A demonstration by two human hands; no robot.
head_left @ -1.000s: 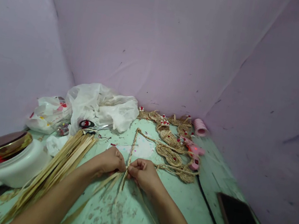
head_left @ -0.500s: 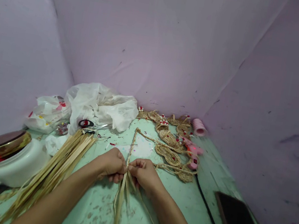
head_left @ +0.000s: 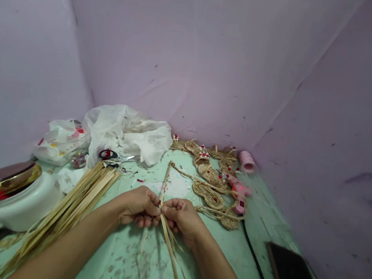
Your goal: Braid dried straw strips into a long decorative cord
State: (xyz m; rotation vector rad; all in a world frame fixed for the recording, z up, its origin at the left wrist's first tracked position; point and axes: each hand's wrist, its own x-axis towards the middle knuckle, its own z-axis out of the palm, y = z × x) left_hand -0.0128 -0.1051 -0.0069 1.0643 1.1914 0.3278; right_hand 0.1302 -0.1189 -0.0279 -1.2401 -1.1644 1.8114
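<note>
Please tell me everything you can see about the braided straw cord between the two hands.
The braid is a thin, pale tan plait, seemingly of dried straw strips. It stretches over the green table, running straight away from the person, then bending right toward the coiled cords. Its near end is pinched between the left hand and the right hand. Below the hands, unbraided strips fan out loosely toward the person.

Single head view: forward-down, close over table (head_left: pixel 267 210), facing walls (head_left: pixel 193 55).
</note>
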